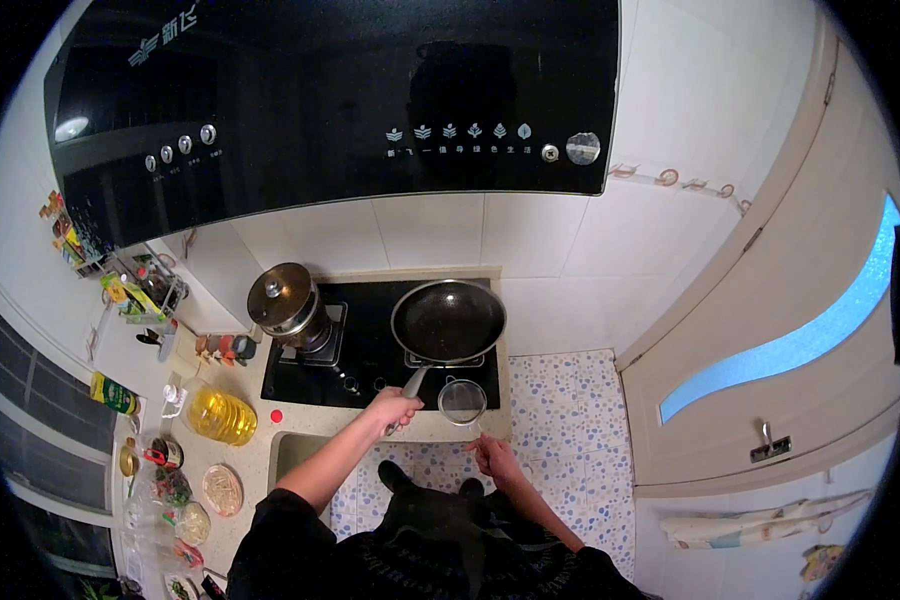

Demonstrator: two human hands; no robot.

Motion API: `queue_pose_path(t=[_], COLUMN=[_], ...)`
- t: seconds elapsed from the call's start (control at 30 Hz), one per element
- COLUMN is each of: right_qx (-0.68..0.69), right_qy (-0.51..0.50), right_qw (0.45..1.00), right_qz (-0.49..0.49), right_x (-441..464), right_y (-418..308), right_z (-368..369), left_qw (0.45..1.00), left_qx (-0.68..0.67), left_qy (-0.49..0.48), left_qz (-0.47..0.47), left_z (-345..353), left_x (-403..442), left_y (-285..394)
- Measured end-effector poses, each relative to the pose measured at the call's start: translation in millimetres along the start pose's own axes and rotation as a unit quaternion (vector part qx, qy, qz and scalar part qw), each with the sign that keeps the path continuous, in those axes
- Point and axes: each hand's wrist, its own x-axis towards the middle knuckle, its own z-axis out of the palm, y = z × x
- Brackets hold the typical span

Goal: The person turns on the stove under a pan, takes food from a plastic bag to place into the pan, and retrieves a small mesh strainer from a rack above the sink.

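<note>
A dark frying pan (448, 322) is over the right burner of the black stove (365, 340). My left hand (394, 409) is closed around the pan's grey handle. Just below the pan, a round fine-mesh strainer (462, 402) hangs over the front right edge of the stove and counter. Its thin handle runs down to my right hand (494, 457), whose fingers are closed on it. On the left burner stands a steel pot (288, 302) with a lid on.
An oil bottle (222, 415), a red cap (276, 416), a plate of food (222, 490) and spice jars (226, 347) stand on the left counter. The sink (288, 455) is front left. A range hood (330, 100) overhangs the stove; a door (770, 300) is right.
</note>
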Motion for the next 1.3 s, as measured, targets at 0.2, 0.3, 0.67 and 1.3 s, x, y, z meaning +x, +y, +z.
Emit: queue_pose_path(t=[0.2, 0.3, 0.67, 1.3], right_qx=[0.007, 0.012, -0.020, 0.001], right_qy=[-0.006, -0.005, -0.004, -0.028], right_qw=[1.000, 1.000, 1.000, 0.999], right_qz=[-0.015, -0.013, -0.016, -0.019], right_x=[-2, -4, -1, -2], right_y=[4, 5, 11, 2], right_z=[1, 3, 1, 2], left_qw=[0.999, 0.998, 0.994, 0.998], left_qx=[-0.009, -0.018, 0.027, 0.017], left_qy=[-0.004, 0.000, 0.030, 0.039], left_qz=[0.034, 0.059, 0.104, 0.047], left_z=[-1, 2, 4, -1], left_x=[23, 30, 37, 5], left_y=[-32, -44, -53, -8])
